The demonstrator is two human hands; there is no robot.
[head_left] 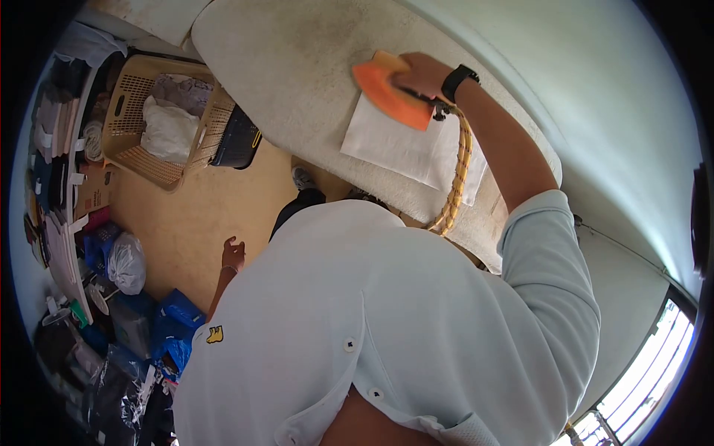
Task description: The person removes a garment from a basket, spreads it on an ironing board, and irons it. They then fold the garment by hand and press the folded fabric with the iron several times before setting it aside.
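My right hand [425,77], with a black watch at its wrist, is closed round the handle of an orange iron [400,97]. The iron rests partly over a folded white cloth [387,145] on the pale, stained ironing board [297,82]. From the back of the iron a yellow braided cord [460,175] curves down over the cloth and the board's near edge. My left hand [233,255] hangs beside my body, well away from the board. Its fingers are loosely bent and somewhat apart, and nothing shows in them.
A tan plastic basket [119,123] holding crumpled cloths stands left of the board, beside a black bin [238,137]. Shelves of folded clothes [63,126] line the far left. Blue bags [177,323] and a white plastic bag [127,264] sit on the floor. A wall runs along the board's right side.
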